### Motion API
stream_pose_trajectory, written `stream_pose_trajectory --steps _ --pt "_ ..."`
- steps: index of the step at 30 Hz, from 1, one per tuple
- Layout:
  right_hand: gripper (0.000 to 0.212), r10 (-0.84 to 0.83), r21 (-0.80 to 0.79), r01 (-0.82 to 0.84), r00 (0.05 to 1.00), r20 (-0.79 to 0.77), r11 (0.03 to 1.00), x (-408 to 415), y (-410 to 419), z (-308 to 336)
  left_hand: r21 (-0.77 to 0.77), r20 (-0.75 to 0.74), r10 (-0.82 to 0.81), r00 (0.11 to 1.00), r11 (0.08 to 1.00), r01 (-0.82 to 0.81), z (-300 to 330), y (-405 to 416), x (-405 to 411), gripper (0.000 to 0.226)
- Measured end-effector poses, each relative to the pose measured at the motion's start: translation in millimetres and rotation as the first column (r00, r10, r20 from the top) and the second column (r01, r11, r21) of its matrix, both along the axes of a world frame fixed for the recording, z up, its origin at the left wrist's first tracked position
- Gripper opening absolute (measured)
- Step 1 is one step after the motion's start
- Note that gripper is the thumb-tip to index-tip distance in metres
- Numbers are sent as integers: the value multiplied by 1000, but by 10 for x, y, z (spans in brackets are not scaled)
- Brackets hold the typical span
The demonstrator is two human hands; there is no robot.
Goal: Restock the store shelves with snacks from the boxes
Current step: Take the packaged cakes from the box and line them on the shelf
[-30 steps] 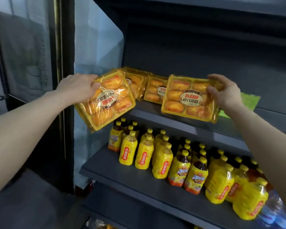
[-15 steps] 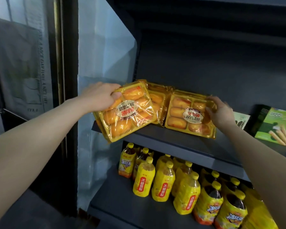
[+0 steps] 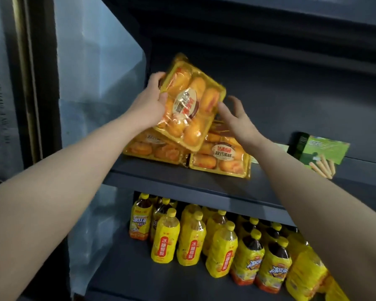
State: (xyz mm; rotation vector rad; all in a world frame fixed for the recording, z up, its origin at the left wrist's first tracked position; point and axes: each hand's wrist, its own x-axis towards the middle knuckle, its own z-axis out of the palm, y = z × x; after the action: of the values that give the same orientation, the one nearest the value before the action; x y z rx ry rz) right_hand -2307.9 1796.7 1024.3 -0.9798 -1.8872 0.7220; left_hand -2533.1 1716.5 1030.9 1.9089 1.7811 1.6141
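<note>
Since half a second ago, my left hand [image 3: 149,105] has tipped its cake pack [image 3: 190,104] up on end at centre frame, and my right hand [image 3: 237,118] has let go of the pack on the shelf [image 3: 220,158] below it. Left fingers curl round the raised pack's left edge; right hand is spread, fingertips just beside its right edge, holding nothing. Judged light, thin tray, slippery film, soft cakes easily crushed: grip by the tray rims, not the faces. Lower corner rests over another shelved pack [image 3: 152,146] on the upper shelf [image 3: 182,181].
</note>
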Motion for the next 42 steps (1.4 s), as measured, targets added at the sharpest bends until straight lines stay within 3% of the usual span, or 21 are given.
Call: stream_pose_trajectory --steps 3,5,7,9,11,14,17,20,27,30,35,42 --pt "67 146 -248 -180 978 -151 952 0 -7 5 17 140 -162 977 987 161 31 107 275 57" --pt "56 139 -267 -191 969 -203 944 64 39 26 -41 158 -267 951 960 276 7 189 316 61" --pt "47 109 -227 -154 974 -199 962 209 82 117 -155 86 -271 959 947 282 -64 236 202 62" --pt "43 62 -140 -67 997 -38 988 403 111 253 -265 -209 -168 963 958 110 -179 252 -5 64" --pt "43 54 -111 -33 981 184 993 551 130 355 -310 -498 -73 864 946 -99 -333 247 -217 72" --pt "43 86 -136 -21 865 494 991 535 101 390 -354 -639 -45 768 903 -242 -578 257 -416 88" --pt "44 -63 93 -11 655 753 996 282 143 222 -318 -680 -11 733 905 -281 -755 296 -477 91" --pt "42 -370 428 6 512 775 904 107 266 -11 -246 -703 35 711 925 -289 -833 311 -490 89" --pt "46 -543 579 18 370 753 815 147 352 -191 -177 -718 98 689 931 -318 -932 298 -420 83" --pt "49 -573 609 52 408 710 792 148 297 -309 -172 -695 120 709 930 -326 -892 222 -308 74" --pt "45 -665 747 80 524 531 660 369 88 -492 -96 -663 192 724 937 -336 -827 -32 69 64" --pt "40 -653 794 12 576 492 608 1093 -439 -842 -1 -606 210 768 964 -264 -945 -519 936 57"
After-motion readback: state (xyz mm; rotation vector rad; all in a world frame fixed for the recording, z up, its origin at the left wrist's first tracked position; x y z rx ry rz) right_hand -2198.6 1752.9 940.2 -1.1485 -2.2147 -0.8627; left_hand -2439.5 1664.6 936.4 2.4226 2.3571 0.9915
